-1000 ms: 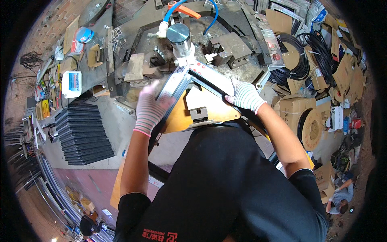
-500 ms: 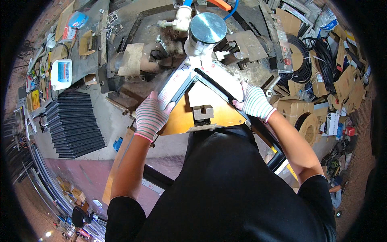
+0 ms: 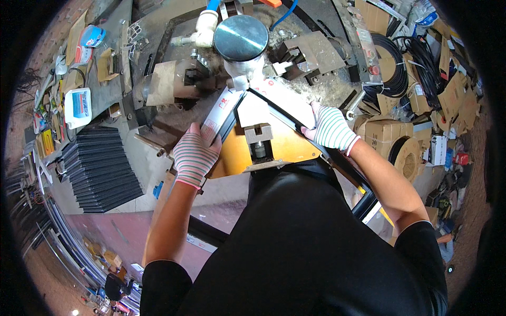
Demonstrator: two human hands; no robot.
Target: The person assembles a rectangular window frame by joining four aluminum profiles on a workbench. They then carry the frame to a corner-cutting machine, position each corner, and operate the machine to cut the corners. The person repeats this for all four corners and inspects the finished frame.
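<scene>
My left hand (image 3: 196, 156), in a striped knit glove, is closed around the left bar (image 3: 219, 113) of a black-and-white frame profile. My right hand (image 3: 331, 126), gloved alike, grips the right bar (image 3: 284, 102) with the thumb on its inner edge. The two bars meet in a V-shaped corner under a round metal cylinder (image 3: 241, 39). Inside the V, a notched steel block (image 3: 258, 133) stands out on a short rod above a yellow plate (image 3: 229, 156). Fingers under the bars are hidden.
Heavy steel clamp blocks (image 3: 174, 84) (image 3: 316, 55) flank the cylinder. At left lies a stack of black profiles (image 3: 103, 171) near a white container (image 3: 78, 108). Coiled black cable (image 3: 392, 68), cardboard boxes (image 3: 387, 134) and a spool (image 3: 408, 160) crowd the right side.
The notched block has slid away from me toward the frame corner, uncovering its rod. Both hands keep their hold on the bars. The whole view has shifted slightly.
</scene>
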